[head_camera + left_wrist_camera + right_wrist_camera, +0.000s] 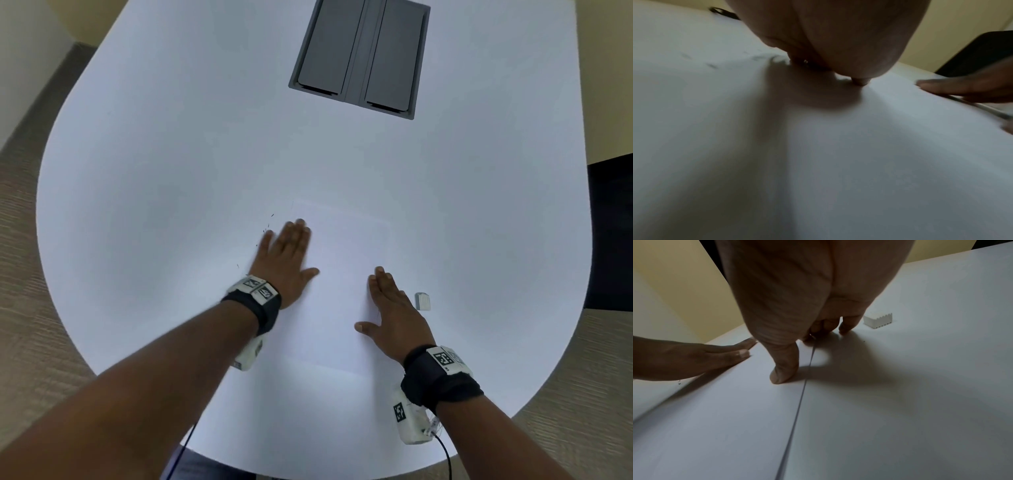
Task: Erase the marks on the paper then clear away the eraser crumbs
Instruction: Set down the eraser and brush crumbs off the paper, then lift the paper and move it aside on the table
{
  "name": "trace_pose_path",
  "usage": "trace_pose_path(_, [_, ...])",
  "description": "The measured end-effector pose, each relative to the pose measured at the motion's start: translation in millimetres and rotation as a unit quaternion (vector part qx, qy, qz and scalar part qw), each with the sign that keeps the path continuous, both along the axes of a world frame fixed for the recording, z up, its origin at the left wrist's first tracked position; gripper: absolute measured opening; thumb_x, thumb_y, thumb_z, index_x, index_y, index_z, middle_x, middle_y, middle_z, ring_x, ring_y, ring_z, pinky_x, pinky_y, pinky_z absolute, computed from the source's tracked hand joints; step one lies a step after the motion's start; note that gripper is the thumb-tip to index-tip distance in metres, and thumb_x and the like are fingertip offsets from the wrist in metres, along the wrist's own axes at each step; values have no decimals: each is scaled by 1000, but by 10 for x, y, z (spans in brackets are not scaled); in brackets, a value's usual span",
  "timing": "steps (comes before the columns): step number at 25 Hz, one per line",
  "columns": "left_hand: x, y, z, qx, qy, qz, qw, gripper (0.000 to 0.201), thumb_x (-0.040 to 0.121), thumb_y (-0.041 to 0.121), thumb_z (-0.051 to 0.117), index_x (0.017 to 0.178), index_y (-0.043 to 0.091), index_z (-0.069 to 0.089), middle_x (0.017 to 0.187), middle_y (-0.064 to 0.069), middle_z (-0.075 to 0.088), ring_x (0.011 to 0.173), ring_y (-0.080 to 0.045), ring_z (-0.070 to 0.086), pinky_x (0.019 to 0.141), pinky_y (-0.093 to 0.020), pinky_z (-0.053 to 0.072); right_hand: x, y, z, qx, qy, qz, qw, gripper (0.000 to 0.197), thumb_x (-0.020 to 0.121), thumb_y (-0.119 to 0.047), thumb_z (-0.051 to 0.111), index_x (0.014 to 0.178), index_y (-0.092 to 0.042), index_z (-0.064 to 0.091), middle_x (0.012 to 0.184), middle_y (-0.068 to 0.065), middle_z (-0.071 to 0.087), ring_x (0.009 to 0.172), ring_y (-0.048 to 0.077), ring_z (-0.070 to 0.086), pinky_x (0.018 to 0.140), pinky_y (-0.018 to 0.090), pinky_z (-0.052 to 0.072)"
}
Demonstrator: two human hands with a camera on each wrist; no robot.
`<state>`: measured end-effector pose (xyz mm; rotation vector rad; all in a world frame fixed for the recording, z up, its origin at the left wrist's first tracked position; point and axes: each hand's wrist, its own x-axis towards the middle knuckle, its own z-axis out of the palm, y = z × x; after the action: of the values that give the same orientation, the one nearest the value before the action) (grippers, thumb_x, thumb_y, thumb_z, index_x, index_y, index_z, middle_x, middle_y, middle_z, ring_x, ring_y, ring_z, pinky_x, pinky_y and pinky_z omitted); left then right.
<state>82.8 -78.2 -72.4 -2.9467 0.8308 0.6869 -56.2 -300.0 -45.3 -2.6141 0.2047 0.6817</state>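
Observation:
A white sheet of paper (342, 260) lies on the white table (171, 171), hard to tell from it. My left hand (286, 255) lies flat with straight fingers on the paper's left edge. Dark eraser crumbs (266, 228) are scattered on the table just left of its fingers, blurred in the left wrist view (712, 65). My right hand (390, 305) rests flat on the paper's right edge, thumb spread out; in the right wrist view its fingertips (846, 328) press down beside the paper's edge. A small white eraser (422, 301) (878, 319) lies on the table right of that hand.
A grey recessed cable box (359, 54) with two lids sits in the table at the far middle. A dark chair (609, 233) stands at the right side. The table's rounded front edge is near my body, with carpet around it.

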Motion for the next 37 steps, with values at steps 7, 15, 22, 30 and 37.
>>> trace_pose_path(7, [-2, 421, 154, 20, -38, 104, 994, 75, 104, 44, 25, 157, 8, -12, 164, -10, -23, 153, -25, -17, 123, -52, -4, -3, 9, 9, 6, -4, -15, 1000, 92, 89, -42, 64, 155, -24, 2, 159, -14, -16, 146, 3, -12, 120, 28, 5])
trace_pose_path(15, [-899, 540, 509, -160, 84, 84, 980, 80, 84, -15, 34, 157, 14, 23, 165, 0, 12, 151, -9, 8, 116, -18, -4, -92, 78, 46, 39, -66, -87, 993, 72, 94, -51, 53, 152, -22, 24, 159, -14, 13, 147, 5, 10, 116, 23, 17])
trace_pose_path(22, [-1133, 907, 441, -129, 79, 197, 969, 47, 95, 13, 48, 141, 12, 51, 128, -4, 54, 118, -23, 54, 96, -30, 45, -800, 439, 116, -10, -30, -305, 952, 55, 84, -56, 63, 119, -15, 54, 116, 3, 53, 108, 24, 56, 86, 37, 49])
trace_pose_path(30, [-1112, 807, 453, -59, 118, 131, 983, 43, 96, 27, 54, 134, 11, 42, 130, -7, 43, 109, -22, 55, 85, -27, 44, -775, 1125, 28, 24, 17, -515, 857, 73, 72, -55, 76, 118, -5, 49, 119, 13, 48, 110, 32, 53, 89, 41, 46])
trace_pose_path(37, [-968, 860, 443, -79, 167, 143, 972, 36, 94, 23, 60, 122, 14, 41, 121, -4, 45, 83, -22, 52, 72, -29, 41, -621, 1230, 23, 26, 19, -515, 857, 23, 83, -27, 71, 93, -15, 55, 97, 3, 45, 99, 32, 57, 93, 39, 46])
